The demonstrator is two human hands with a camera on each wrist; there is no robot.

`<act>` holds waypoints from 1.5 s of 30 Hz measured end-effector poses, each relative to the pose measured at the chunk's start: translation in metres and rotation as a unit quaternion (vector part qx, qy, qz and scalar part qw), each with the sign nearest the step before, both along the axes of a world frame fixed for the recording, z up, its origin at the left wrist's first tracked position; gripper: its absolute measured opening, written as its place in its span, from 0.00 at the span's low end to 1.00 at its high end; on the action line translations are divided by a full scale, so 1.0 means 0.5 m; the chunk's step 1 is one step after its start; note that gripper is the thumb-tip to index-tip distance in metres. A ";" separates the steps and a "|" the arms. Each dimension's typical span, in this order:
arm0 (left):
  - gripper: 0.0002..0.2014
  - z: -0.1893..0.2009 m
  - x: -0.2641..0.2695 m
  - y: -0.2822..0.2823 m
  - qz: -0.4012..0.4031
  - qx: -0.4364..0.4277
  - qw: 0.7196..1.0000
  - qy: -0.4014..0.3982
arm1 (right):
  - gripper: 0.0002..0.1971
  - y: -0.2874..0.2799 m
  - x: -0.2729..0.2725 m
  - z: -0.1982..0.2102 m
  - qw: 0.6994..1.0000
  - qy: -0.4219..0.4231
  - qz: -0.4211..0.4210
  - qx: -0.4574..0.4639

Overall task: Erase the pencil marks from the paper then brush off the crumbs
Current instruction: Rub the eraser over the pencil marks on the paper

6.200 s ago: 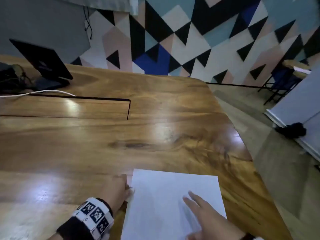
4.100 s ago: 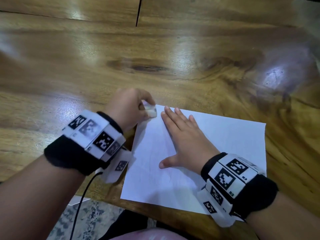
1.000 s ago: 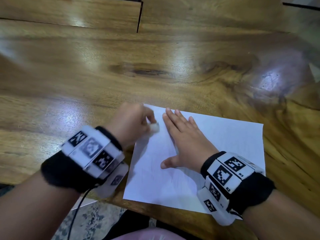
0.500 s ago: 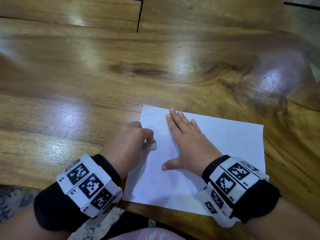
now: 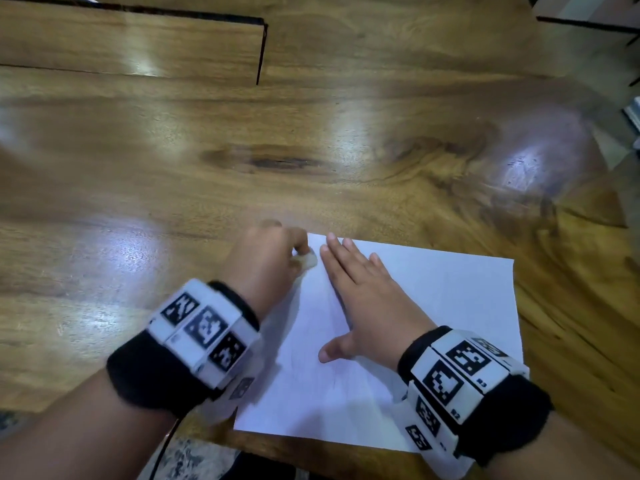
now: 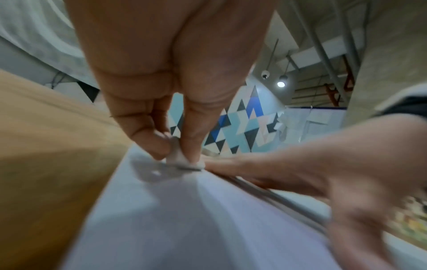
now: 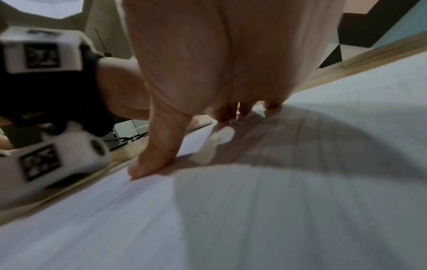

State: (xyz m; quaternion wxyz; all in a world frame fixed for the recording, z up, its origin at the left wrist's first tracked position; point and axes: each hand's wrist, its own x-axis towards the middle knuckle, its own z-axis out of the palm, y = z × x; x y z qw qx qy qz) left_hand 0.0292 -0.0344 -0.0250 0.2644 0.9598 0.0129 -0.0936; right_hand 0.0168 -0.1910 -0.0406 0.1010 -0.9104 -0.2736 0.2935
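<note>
A white sheet of paper [image 5: 433, 306] lies at the near edge of the wooden table [image 5: 207, 150]. My left hand [image 5: 266, 258] pinches a small white eraser [image 5: 306, 261] between thumb and fingers and presses it onto the paper's far left corner. In the left wrist view the eraser [image 6: 179, 159] touches the paper [image 6: 184, 219] under my fingertips. My right hand [image 5: 363, 299] lies flat on the sheet just right of the eraser, fingers straight and thumb spread. In the right wrist view the right hand [image 7: 208, 109] rests on the paper [image 7: 277, 201]. Pencil marks are faint; no crumbs are visible.
The table's near edge [image 5: 311, 459] runs just below the paper. A dark seam [image 5: 259, 53] marks a panel in the tabletop at the back left. A cable [image 5: 166, 448] hangs from my left wristband below the edge.
My left hand has slid the eraser away from me along the paper's left side, from mid-sheet back up to the far left corner. The right hand stays flat in place.
</note>
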 end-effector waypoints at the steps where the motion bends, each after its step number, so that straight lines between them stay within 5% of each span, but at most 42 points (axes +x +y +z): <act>1: 0.05 -0.003 -0.017 0.003 -0.005 -0.006 1.000 -0.001 | 0.66 0.000 0.000 -0.002 1.000 -0.001 -0.002 0.002; 7: 0.02 0.034 -0.046 0.037 -0.118 0.009 0.982 0.147 | 0.66 0.000 -0.003 -0.004 1.000 -0.009 -0.002 0.005; 14: 0.06 0.013 0.004 0.005 -0.010 -0.001 1.000 0.000 | 0.66 0.000 -0.002 -0.002 1.000 -0.003 -0.002 0.004; 20: 0.07 0.027 -0.049 0.029 -0.142 0.006 0.981 0.132 | 0.66 0.000 -0.002 -0.002 1.000 -0.001 -0.003 0.005; 25: 0.06 0.023 0.036 -0.005 -0.044 -0.001 0.999 0.012 | 0.67 0.002 -0.001 0.001 1.000 0.001 -0.005 0.005; 33: 0.02 0.024 -0.049 0.018 -0.140 0.003 0.984 0.112 | 0.67 0.003 -0.001 -0.001 1.000 0.005 -0.008 0.004; 39: 0.06 0.013 0.027 0.002 -0.063 0.012 0.998 0.016 | 0.67 0.005 0.000 0.003 1.000 0.008 -0.005 0.002; 45: 0.07 0.031 -0.051 0.034 -0.167 0.015 0.971 0.170 | 0.67 0.003 0.000 0.002 1.000 0.010 -0.004 0.000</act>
